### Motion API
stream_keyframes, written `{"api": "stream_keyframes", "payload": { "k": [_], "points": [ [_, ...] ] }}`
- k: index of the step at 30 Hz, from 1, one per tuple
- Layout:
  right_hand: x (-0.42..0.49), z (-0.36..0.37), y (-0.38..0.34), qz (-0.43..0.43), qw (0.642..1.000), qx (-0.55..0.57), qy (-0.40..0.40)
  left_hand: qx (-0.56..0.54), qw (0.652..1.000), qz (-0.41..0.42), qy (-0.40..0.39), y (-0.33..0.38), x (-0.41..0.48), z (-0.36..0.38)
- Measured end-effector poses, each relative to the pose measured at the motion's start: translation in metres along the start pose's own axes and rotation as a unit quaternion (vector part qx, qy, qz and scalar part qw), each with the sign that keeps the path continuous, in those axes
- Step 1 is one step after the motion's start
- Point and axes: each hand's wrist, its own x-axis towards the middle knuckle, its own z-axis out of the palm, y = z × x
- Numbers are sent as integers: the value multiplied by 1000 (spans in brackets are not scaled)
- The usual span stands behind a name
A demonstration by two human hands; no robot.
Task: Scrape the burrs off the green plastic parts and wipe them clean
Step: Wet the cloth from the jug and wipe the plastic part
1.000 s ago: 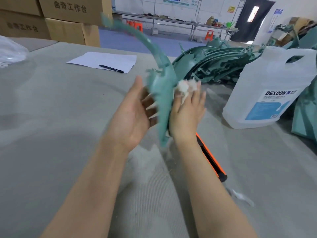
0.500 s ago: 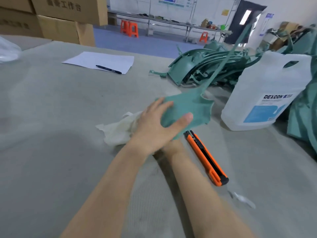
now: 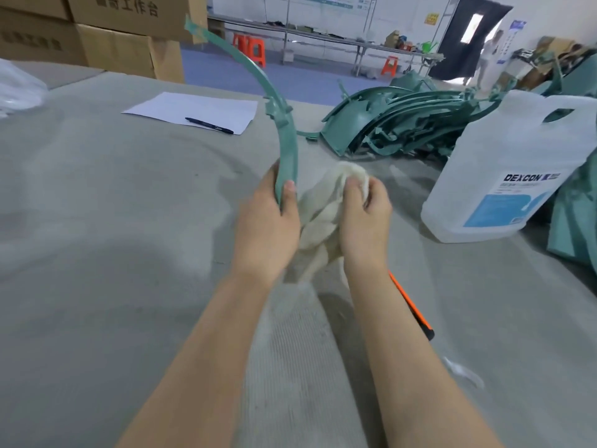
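Left hand (image 3: 266, 227) grips the lower end of 1 curved green plastic part (image 3: 286, 130), thumb pressed on its face, fingers wrapped behind. Part stands up off the table (image 3: 97, 221) and arcs away to upper left, tip high near the cardboard boxes (image 3: 122, 30). Right hand (image 3: 365, 221) clenches a bunched white cloth (image 3: 323, 208), fingers curled into it; cloth hangs between the 2 hands, just beside the part's lower end, contact with the part not clear.

Step in hand, as I read it: wiping, not scraping. The orange utility knife (image 3: 410, 305) lies on the table, partly hidden under the right forearm, not held.

Next move likely calls for bringing the cloth onto the strip and running it along the arc while the left hand keeps the base steady; the thin part may flex, so light pressure.

Pile of green parts (image 3: 403, 124) lies farther back right, beside the white jug (image 3: 517, 166). Paper (image 3: 190, 111) with pen (image 3: 209, 125) far left.
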Motion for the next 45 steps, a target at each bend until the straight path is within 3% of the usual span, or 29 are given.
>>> {"api": "stream_keyframes", "payload": {
  "k": [2,4,6,8,9,10,13,15,16,18,21,24,27,28,31,34,36,40,43,45],
  "points": [
    [-2,-1,-5,-40,996,75,15,-49,998,-42,-14,0,2,0],
    [-12,5,-13,-99,990,73,-72,-198,970,-127,-64,3,2,1],
    [-23,13,-14,-182,970,-28,-159,-394,884,-196,-160,9,1,-1],
    [-27,18,-11,-246,944,-125,-180,-531,792,-221,-204,11,3,-9],
    [-24,19,-8,-267,934,-160,-174,-562,768,-224,-208,11,4,-12],
    [-21,18,-5,-276,928,-192,-161,-564,769,-222,-204,9,5,-13],
    [-2,7,0,-198,942,-253,-101,-473,835,-230,-159,6,4,-7],
    [-1,4,2,-147,959,-217,-107,-440,857,-222,-151,6,3,-2],
    [-10,8,-1,-162,961,-188,-125,-436,861,-220,-142,5,3,0],
    [-35,25,-8,-234,946,-155,-161,-470,841,-245,-106,4,6,-2],
    [-37,34,-11,-281,928,-151,-190,-594,747,-281,-97,2,10,-11],
    [-7,16,1,-188,955,-181,-143,-508,814,-256,-115,-2,10,-4],
    [-26,24,-2,-157,967,-127,-153,-486,831,-242,-123,-5,7,0],
    [-38,32,-2,-187,963,-102,-163,-488,831,-242,-113,-7,8,-1],
    [-43,39,0,-270,937,-132,-177,-556,782,-259,-113,-14,13,-7],
    [-13,17,12,-166,968,-134,-129,-508,811,-251,-142,-15,14,0],
    [-17,12,11,-154,971,-149,-109,-493,821,-250,-147,-15,15,4],
    [-49,34,0,-270,938,-126,-180,-566,775,-252,-129,-29,21,-1],
    [-38,25,-6,-188,964,-65,-175,-591,754,-250,-139,-34,23,-5],
    [-25,13,-7,-100,988,-17,-118,-580,759,-256,-150,-31,24,-1]
  ]
}}
